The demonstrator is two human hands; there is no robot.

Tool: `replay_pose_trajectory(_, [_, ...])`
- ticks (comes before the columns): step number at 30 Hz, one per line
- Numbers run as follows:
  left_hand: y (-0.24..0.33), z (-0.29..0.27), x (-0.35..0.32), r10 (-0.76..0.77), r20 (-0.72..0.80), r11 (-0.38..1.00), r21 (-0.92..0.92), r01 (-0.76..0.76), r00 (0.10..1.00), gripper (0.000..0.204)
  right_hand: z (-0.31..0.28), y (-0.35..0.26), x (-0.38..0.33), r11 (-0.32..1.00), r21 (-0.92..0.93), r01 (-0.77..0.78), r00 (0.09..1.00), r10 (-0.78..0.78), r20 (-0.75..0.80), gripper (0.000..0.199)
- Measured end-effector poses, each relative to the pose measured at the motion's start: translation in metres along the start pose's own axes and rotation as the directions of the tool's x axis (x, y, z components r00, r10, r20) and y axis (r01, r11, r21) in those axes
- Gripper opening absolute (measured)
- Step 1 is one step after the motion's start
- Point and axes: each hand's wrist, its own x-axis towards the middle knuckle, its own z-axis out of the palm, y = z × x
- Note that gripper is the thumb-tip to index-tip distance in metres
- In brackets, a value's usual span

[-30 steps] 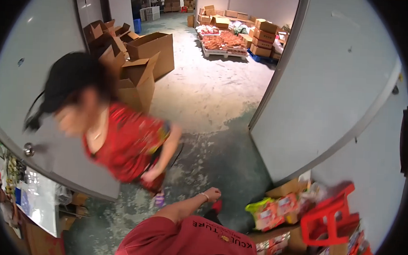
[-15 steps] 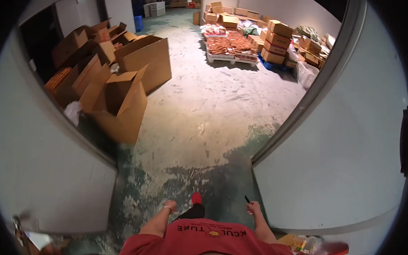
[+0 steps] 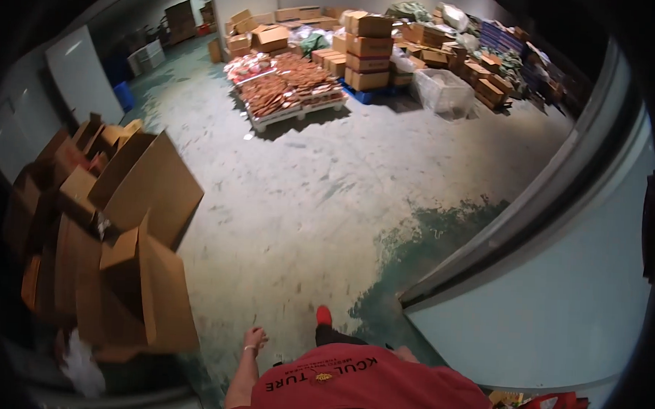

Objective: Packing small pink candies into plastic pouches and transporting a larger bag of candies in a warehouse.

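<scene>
Matt brown cardboard boxes (image 3: 131,269), rough worn concrete floor (image 3: 321,189)

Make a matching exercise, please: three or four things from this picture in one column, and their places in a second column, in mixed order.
Things:
1. open brown cardboard boxes
2. white pallet covered with reddish-brown packets
3. red shoe tip
4. pale grey door panel

Places:
A. far across the floor, near stacked cartons
B. at the right side
C. piled at the left side
D. on the floor just ahead of the red shirt

Pairs: 1-C, 2-A, 3-D, 4-B
</scene>
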Motion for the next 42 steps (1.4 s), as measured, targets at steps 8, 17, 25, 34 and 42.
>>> replay_pose_trajectory(8, [-0.018, -0.096, 0.164, -0.003, 0.192, 0.355, 0.918, -0.179, 0.981, 0.034, -0.053, -0.390, 0.248, 0.683, -0.430, 0.590, 0.733, -0.677, -0.069, 0.029])
replay_pose_trajectory(17, [0.177, -0.206, 0.357, -0.199, -0.063, 0.907, 0.365, 0.208, 0.978, 0.025, -0.028, -0.722, 0.319, 0.663, -0.282, 0.694, 0.677, -0.734, -0.059, 0.028])
replay_pose_trajectory(25, [0.579, -0.221, 0.599, -0.093, -0.135, 0.993, -0.088, 0.082, 0.986, 0.023, -0.021, -0.801, 0.362, 0.941, -0.217, 0.260, 0.959, -0.225, 0.175, 0.022])
replay_pose_trajectory(34, [0.798, -0.234, 0.794, -0.157, 0.202, 0.980, -0.089, 0.178, 0.967, 0.023, -0.087, -1.214, 0.499, 0.901, -0.074, 0.428, 0.890, -0.434, -0.137, 0.031])
replay_pose_trajectory(42, [0.844, -0.391, 0.976, -0.506, -0.072, 0.596, -0.749, 0.288, 0.860, 0.023, -0.115, -1.652, 0.503, 0.729, -0.009, 0.685, 0.728, -0.683, 0.058, 0.025])
